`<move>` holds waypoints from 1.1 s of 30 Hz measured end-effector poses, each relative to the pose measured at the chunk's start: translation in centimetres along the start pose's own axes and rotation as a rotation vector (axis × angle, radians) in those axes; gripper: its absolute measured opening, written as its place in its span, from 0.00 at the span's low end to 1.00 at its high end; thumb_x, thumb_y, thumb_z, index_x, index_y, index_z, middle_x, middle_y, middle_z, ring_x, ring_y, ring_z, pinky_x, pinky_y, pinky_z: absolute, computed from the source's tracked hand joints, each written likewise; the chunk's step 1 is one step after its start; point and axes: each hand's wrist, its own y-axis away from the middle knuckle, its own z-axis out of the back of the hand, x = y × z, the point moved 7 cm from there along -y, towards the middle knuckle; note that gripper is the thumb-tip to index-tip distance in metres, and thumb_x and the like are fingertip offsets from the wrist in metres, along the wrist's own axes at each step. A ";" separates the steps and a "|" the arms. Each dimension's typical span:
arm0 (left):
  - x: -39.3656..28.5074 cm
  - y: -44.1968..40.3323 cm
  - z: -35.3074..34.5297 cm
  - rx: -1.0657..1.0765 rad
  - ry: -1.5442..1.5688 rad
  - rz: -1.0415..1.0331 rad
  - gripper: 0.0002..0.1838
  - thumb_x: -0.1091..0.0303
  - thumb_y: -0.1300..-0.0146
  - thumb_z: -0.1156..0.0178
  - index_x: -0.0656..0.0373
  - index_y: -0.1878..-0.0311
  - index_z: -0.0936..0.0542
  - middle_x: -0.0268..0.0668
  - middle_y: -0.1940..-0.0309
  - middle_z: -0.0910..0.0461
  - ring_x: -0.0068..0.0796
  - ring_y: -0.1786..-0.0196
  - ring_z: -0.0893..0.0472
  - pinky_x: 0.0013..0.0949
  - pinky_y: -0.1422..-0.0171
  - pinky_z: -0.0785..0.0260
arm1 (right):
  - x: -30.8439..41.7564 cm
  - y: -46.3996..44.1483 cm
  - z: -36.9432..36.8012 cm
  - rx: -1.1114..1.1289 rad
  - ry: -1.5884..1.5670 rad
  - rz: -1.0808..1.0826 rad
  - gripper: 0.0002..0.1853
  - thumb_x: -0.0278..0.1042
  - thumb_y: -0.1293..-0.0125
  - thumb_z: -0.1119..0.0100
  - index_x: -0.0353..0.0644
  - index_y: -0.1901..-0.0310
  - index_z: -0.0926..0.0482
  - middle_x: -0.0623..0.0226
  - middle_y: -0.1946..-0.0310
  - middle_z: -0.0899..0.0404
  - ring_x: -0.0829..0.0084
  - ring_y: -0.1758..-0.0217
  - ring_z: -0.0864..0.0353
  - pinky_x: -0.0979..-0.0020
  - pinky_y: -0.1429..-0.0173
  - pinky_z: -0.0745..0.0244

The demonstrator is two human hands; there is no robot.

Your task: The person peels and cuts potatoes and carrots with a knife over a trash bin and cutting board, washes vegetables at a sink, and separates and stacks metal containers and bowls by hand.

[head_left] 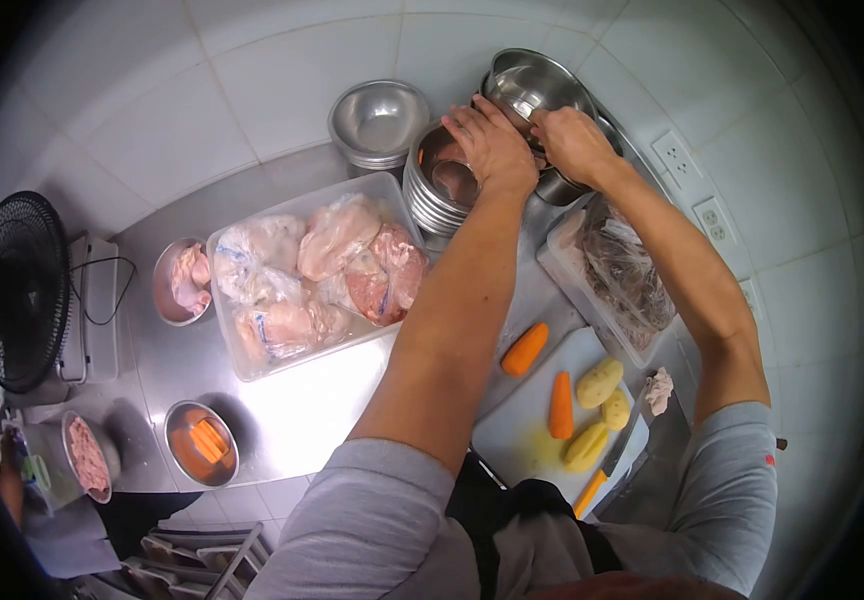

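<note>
A wide steel bowl (542,78) sits at the far side of the counter (177,385), right of the middle. It is round, shiny and deep, with bright reflections inside; its mouth opens upward. Being circular, its rim shows no long axis, and whether it tilts is hard to tell. Just to its left stands a stack of smaller steel bowls (426,205), nested, mouths up, its long axis upright; orange glints show in the top one.

The left hand (502,158) reaches over the stack's right edge, fingers stretched out, slightly apart and pointing far and left, not curled round anything visible. The right hand (580,145) is at the wide bowl's near rim, fingers bent inward; I cannot tell whether they grip it. Left of the stack is another stack of bowls (380,120); nearer lies a tub of bagged meat (227,330).
</note>
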 end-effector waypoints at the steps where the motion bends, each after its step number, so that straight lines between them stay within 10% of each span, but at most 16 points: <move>1: 0.2 -0.2 0.1 0.014 -0.004 0.005 0.68 0.40 0.47 0.29 0.80 0.22 0.57 0.64 0.21 0.50 0.66 0.17 0.57 0.65 0.16 0.78 | -0.1 -0.5 0.0 0.024 -0.010 -0.014 0.12 0.27 0.39 0.35 0.30 0.57 0.18 0.42 0.64 0.15 0.44 0.55 0.14 0.50 0.48 0.21; 33: 1.4 -2.0 0.8 0.107 0.172 -0.028 0.80 0.37 0.58 0.22 0.80 0.22 0.66 0.64 0.22 0.45 0.58 0.17 0.50 0.62 0.15 0.77 | -2.9 -4.7 -2.1 -0.061 0.016 0.060 0.16 0.23 0.46 0.40 0.36 0.54 0.13 0.42 0.59 0.15 0.44 0.51 0.14 0.52 0.44 0.19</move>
